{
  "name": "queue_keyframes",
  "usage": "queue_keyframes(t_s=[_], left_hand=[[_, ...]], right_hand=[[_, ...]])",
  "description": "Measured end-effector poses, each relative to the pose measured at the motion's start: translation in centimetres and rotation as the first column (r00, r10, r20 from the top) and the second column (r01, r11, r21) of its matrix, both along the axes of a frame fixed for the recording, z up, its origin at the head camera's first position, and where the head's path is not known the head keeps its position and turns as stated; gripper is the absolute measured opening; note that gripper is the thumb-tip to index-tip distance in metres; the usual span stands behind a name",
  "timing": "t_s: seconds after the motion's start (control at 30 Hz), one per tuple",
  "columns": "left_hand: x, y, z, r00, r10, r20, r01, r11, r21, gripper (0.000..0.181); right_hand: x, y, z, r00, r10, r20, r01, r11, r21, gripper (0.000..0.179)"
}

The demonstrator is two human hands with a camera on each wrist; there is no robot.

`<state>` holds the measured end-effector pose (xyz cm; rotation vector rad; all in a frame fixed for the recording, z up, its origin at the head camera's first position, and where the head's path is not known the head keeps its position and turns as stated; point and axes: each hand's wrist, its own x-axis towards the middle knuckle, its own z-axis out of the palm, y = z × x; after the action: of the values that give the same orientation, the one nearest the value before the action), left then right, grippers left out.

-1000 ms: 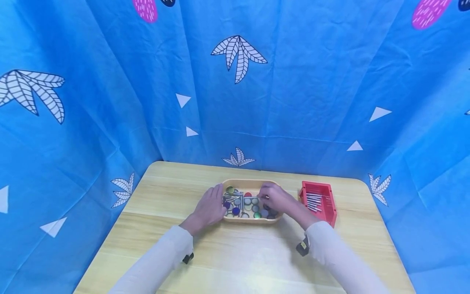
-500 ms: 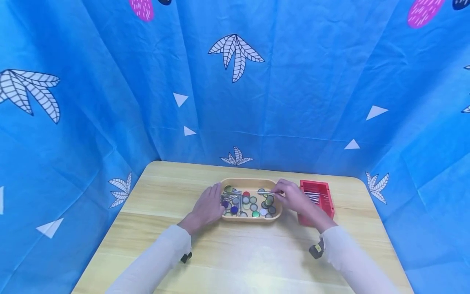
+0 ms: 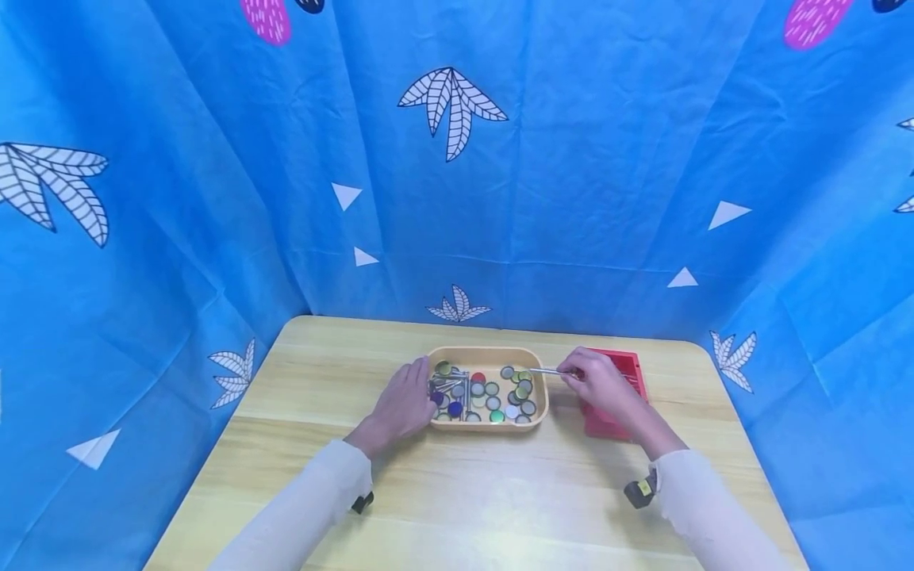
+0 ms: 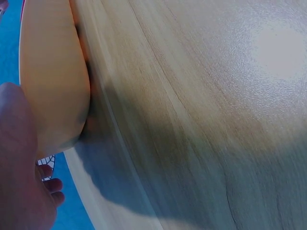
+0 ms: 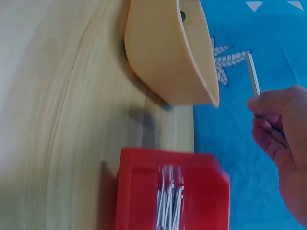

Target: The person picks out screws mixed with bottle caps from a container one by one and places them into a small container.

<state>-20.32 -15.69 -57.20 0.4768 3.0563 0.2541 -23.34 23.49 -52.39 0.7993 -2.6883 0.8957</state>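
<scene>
A tan oval tray (image 3: 493, 427) holds loose bottle caps (image 3: 493, 403) of several colours. Thin silvery metal rods (image 3: 467, 396) lie among the caps toward its left side. My left hand (image 3: 403, 400) grips the tray's left end, thumb against the wall in the left wrist view. Between thumb and fingers, my right hand (image 3: 596, 385) pinches one slim silvery metal rod (image 5: 253, 74). That rod points left, its tip overlapping the tray's right rim in the head view. The right hand is partly over a red bin (image 3: 607, 428), hiding some of it.
Inside the red bin, several similar rods (image 5: 169, 206) lie side by side, seen in the right wrist view. Tray and bin stand apart on a light wooden table (image 3: 457, 492). A blue patterned curtain (image 3: 571, 198) hangs behind and along both sides.
My right hand has moved right, from inside the tray to over the red bin, carrying the metal rod out past the tray's rim. The left hand stays at the tray's left end.
</scene>
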Motion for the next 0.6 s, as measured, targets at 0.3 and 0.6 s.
queue_keyframes(t_s=[0.3,0.6], left_hand=[[0.0,-0.1,0.0,1.000,-0.003,-0.011,0.003,1.000,0.004,0.085],[0.0,-0.1,-0.3,1.000,-0.013,-0.026,0.013,1.000,0.003,0.085]], right_hand=[[0.8,2.7,-0.4,0.996,-0.061,-0.058,0.062,0.998,0.007,0.012],[1.0,5.0,-0.6,0.993,-0.115,0.016,0.114,0.991,0.069,0.012]])
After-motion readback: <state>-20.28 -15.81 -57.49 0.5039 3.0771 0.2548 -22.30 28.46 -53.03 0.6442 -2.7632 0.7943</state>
